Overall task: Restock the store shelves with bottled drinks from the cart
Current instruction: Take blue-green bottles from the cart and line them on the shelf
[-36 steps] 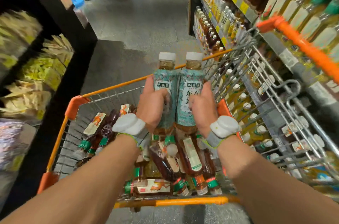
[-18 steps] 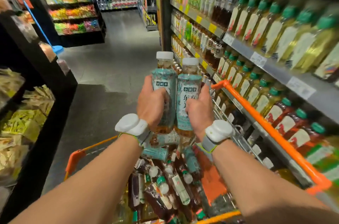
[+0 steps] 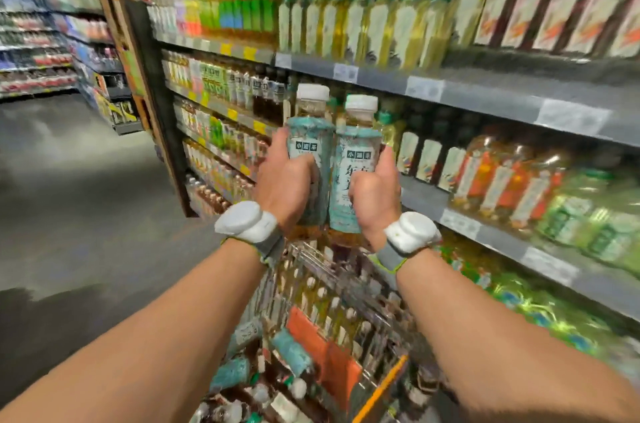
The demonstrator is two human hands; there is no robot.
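Bottled drinks (image 3: 291, 353) lie heaped in the orange-trimmed wire cart (image 3: 384, 384) nearest. Above it, the left grip (image 3: 284, 183) wraps one white-capped, teal-labelled plastic bottle (image 3: 309, 142), the right grip (image 3: 375, 201) a second such bottle (image 3: 356, 152), both upright, touching. Beyond stand grey metal shelves (image 3: 485, 97), stocked with bottles.

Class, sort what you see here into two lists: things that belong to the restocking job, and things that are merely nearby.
Belongs to the job:
left hand, holding the left bottle
right hand, holding the right bottle
cart, with spare bottles lying in it
drink shelves

Merely nearby:
far aisle shelves
floor
wrist bands
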